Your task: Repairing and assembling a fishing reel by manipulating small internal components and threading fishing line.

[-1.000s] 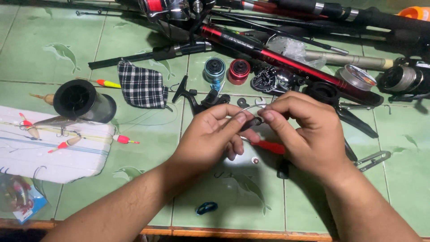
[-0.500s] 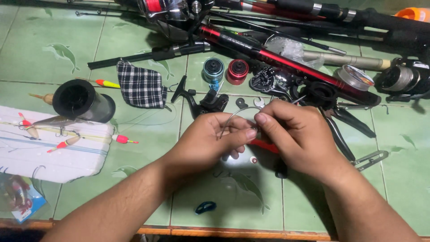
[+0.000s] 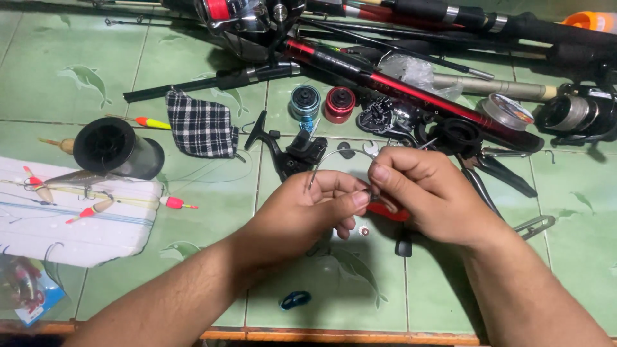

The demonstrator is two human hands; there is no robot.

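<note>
Green tiled floor (image 3: 193, 257) under fishing tackle (image 3: 334, 103)

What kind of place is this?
Likely a home floor used as a fishing-tackle repair spot: green tiled floor, fishing rods, line spool, with both hands bending a thin wire.

Black-and-white checked cloth (image 3: 202, 126), green tiles (image 3: 193, 241)
</note>
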